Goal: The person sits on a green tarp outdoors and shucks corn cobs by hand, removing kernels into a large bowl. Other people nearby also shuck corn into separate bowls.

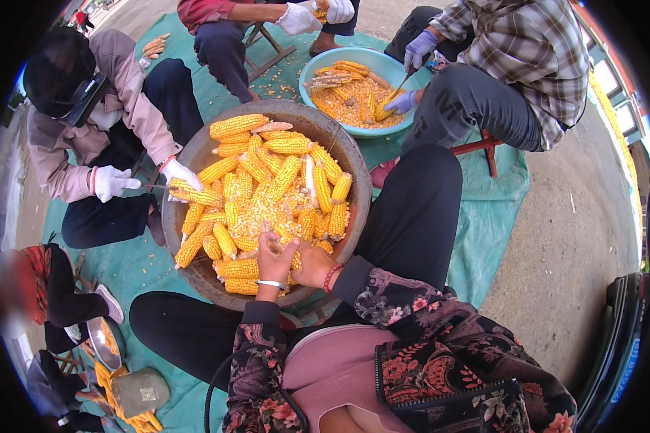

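A round metal basin (356, 143) in front of me holds many yellow corn cobs (284, 177), with loose corn kernels (249, 215) among them. Over its near side, my left hand (275, 260), with a silver bangle at the wrist, grips a corn cob (285, 234) that is partly hidden by the fingers. Touching or close beside it is my right hand (315, 264), with a red bead bracelet; its fingers are bent over the cob's near end and partly hidden.
Across the basin's left side, a gloved co-worker (111, 181) works a tool on a cob. A light-blue basin (306, 81) with cobs and kernels stands beyond, near two more co-workers. Green sheeting (474, 233) covers the ground. Lower left are a metal bowl (100, 343) and more people.
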### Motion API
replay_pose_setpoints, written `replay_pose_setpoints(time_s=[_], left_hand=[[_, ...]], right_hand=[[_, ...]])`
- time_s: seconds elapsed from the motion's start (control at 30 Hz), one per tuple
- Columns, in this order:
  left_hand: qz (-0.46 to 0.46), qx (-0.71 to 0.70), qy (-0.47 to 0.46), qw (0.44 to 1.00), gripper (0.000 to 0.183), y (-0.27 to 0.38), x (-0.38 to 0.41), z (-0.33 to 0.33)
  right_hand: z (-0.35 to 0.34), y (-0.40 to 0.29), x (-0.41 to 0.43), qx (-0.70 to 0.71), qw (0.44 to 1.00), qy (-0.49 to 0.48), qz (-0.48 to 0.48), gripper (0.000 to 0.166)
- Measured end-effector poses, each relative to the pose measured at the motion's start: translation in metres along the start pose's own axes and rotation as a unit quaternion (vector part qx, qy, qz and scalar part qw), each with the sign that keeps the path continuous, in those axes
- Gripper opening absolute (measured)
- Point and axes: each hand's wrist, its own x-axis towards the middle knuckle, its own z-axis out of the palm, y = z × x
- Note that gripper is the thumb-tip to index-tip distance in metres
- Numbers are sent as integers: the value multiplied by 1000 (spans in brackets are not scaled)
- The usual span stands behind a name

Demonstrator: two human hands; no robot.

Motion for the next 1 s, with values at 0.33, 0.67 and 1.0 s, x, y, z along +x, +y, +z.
replay_pose_setpoints(time_s=[0.33, 0.67, 1.0], left_hand=[[12, -42, -30, 999, 28, -2, 0, -1], [52, -73, -66, 994, 31, 0, 3, -10], [67, -64, -94, 991, 56, 33, 2, -23]], right_hand=[[2, 1, -1, 15, 1000, 3, -7, 51], [15, 16, 14, 25, 997, 64, -23, 44], [1, 4, 7, 198, 978, -60, 15, 48]])
